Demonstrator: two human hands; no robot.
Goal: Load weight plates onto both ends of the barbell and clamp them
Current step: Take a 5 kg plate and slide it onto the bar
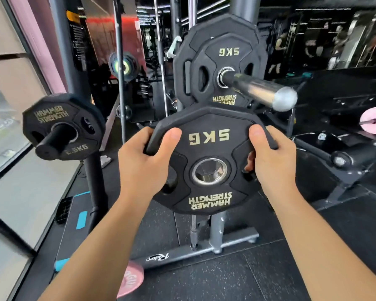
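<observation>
Over gym matting (226, 268), gripped plate (206, 148) by its rim in left hand (143, 166) and right hand (271, 161), nearer than and below the bar (258, 89), mid-loading; next likely needed raising to line it up with bar end.

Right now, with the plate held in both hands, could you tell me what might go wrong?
1. The held plate has its hole below the barbell sleeve; lifted off-line, it may knock the sleeve's end.
2. The left hand and right hand grip the rim with fingers behind it; they could be pinched against the loaded plate as it slides on.
</observation>
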